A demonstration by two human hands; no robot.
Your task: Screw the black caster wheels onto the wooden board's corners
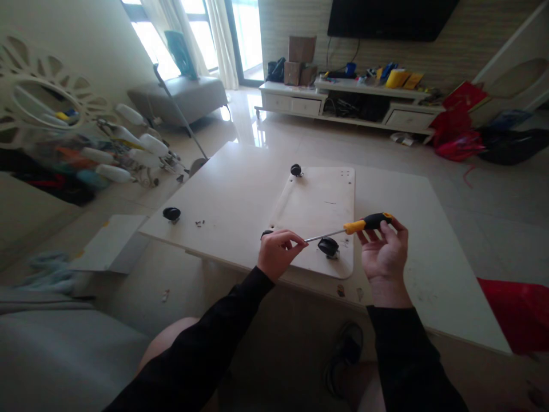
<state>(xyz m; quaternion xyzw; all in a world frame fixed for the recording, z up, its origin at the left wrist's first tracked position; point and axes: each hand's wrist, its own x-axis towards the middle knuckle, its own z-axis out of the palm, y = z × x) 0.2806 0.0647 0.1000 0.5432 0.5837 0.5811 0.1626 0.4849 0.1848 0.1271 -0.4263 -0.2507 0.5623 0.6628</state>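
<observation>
My right hand [385,256] holds a screwdriver [362,224] by its yellow and black handle, fingers curled under it. My left hand [279,252] pinches the tip of the metal shaft, fingers closed. Both hands hover over the near edge of a pale wooden board [317,212] lying on a white low table [240,194]. Black caster wheels are on the board: one [328,247] just below the shaft, one [295,170] at the far corner, and one [266,233] partly hidden behind my left hand.
A loose caster [171,214] and small screws [199,223] lie at the table's left end. A white box [112,242] sits on the floor to the left, a red bag [521,312] at the right. A TV cabinet [347,100] stands far back.
</observation>
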